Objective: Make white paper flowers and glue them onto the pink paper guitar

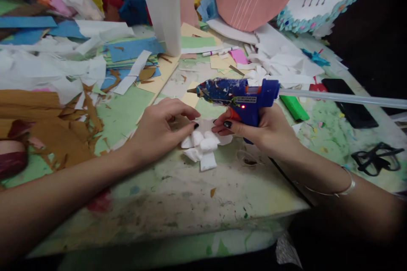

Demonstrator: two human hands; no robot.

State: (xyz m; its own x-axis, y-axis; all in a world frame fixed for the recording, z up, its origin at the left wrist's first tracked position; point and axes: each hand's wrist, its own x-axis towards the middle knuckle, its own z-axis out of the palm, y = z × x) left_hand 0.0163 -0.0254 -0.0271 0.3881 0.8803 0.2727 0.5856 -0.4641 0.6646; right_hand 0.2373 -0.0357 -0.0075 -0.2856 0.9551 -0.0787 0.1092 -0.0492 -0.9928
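Observation:
In my right hand [273, 131] is a blue hot glue gun [222, 92], gripped by its handle, with a finger at the orange trigger. Its nozzle points left, a small red light glows on its side, and a long clear glue stick [337, 96] sticks out of its back. My left hand [163, 125] is curled at the left edge of a white paper piece [209, 142] made of small puffed pads, its thumb and fingers closed on that edge. The piece lies low over the table, below the glue gun. My right fingertips come close to its upper right side.
Paper scraps [54, 63] and brown crepe paper [41, 123] cover the left side. A white upright post [162, 12] rises at the back, beside a pink guitar-like decoration [251, 0]. To the right lie a black phone [351, 103], black glasses-shaped frame [377, 159] and green roll [294, 108].

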